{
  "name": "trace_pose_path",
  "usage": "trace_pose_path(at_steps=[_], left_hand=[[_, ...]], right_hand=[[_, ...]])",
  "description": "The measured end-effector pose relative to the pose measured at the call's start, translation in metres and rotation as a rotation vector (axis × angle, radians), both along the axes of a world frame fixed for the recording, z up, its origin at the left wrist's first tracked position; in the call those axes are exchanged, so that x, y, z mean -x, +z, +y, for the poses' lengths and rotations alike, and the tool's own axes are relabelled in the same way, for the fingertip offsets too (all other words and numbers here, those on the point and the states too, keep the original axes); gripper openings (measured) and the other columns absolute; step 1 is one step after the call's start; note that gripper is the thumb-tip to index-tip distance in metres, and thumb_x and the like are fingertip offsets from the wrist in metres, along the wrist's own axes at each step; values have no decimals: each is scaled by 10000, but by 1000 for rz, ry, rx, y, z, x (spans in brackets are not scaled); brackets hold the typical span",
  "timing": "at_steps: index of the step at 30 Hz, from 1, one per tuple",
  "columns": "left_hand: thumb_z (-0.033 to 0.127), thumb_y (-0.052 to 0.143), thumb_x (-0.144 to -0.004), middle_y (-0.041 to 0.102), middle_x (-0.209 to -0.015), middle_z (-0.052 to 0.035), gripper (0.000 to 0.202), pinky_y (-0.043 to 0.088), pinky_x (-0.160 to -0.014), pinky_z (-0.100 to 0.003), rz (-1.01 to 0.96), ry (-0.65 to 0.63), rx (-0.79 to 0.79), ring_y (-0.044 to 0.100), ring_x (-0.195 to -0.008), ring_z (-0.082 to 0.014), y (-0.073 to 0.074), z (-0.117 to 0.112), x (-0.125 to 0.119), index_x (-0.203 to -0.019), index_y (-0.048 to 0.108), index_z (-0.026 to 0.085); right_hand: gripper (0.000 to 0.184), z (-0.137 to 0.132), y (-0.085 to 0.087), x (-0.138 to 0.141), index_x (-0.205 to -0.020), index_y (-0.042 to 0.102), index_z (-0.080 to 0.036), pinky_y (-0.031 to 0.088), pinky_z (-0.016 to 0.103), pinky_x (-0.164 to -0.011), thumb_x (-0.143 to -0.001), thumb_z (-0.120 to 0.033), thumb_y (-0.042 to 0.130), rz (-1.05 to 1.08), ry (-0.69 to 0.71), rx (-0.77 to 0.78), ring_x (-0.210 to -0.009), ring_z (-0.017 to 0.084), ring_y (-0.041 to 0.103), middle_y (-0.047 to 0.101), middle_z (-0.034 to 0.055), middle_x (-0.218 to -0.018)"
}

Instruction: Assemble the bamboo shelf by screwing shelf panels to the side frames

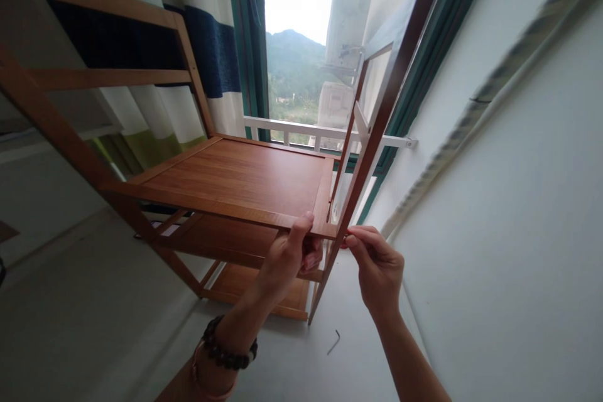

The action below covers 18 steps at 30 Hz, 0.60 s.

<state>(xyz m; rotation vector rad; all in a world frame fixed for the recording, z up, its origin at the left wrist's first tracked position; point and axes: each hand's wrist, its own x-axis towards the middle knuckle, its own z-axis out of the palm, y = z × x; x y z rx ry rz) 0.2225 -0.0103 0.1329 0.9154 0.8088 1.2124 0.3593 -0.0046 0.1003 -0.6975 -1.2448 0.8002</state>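
Observation:
A brown wooden shelf unit stands in front of me, with several boards between its ladder-like side frames. My left hand grips the front edge of the upper shelf board near its right corner, thumb on top and fingers curled beneath. At the outer face of the right front post, my right hand pinches with thumb and forefinger where that board meets the post. Whatever sits between those fingertips is too small and hidden to name. On the floor below lies a hex key, apart from both hands.
A window with a white rail is behind the unit. A striped curtain hangs at the left, and a white wall runs close along the right. Lower shelf boards sit beneath the upper one.

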Motion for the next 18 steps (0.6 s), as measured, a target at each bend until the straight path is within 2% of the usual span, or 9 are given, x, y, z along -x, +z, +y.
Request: trace_pose_path(at_steps=[3, 6, 9, 13, 15, 18], left_hand=[[485, 429, -819, 299, -361, 61, 428, 187, -385, -210, 20, -7, -24, 250, -345, -60, -2, 0, 1, -521, 400, 179], [483, 396, -839, 308, -381, 51, 442, 237, -412, -229, 77, -8, -69, 283, -376, -79, -5, 2, 2, -510, 384, 188], [484, 375, -846, 363, -433, 27, 456, 305, -465, -245, 159, 58, -104, 343, -440, -101, -10, 4, 2, -498, 392, 190], [469, 393, -838, 476, -531, -8, 411, 403, -570, -267, 292, 221, -148, 450, -564, -150, -13, 7, 1, -533, 454, 199], [420, 445, -823, 536, -585, -13, 337, 443, -672, -278, 334, 266, -205, 508, -654, -174, -13, 9, 1, -565, 490, 207], [342, 486, -805, 606, -666, -5, 224, 452, -810, -288, 358, 264, -299, 566, -766, -185, -12, 10, 3, -634, 551, 214]], right_hand=[[126, -2, -1, 2, -846, 713, -262, 517, 269, -662, -767, -181, 659, -9, -35, 6, -730, 118, 603, 639, 7, -842], [108, -1, -3, 3, -834, 713, -255, 519, 288, -678, -758, -191, 668, 1, -4, 18, -738, 126, 594, 631, 14, -829], [83, 3, -4, 2, -808, 707, -262, 511, 270, -649, -754, -208, 675, 84, 130, 67, -706, 109, 578, 608, -3, -793], [72, 10, -3, -1, -780, 695, -262, 488, 242, -631, -735, -205, 695, 164, 291, 119, -673, 81, 553, 580, -23, -791], [81, 11, -1, -1, -773, 689, -254, 476, 234, -614, -720, -195, 707, 179, 275, 131, -662, 76, 542, 566, -25, -805], [79, 7, 2, -2, -749, 688, -240, 464, 232, -592, -705, -182, 718, 137, 176, 135, -641, 74, 529, 559, -24, -799]])
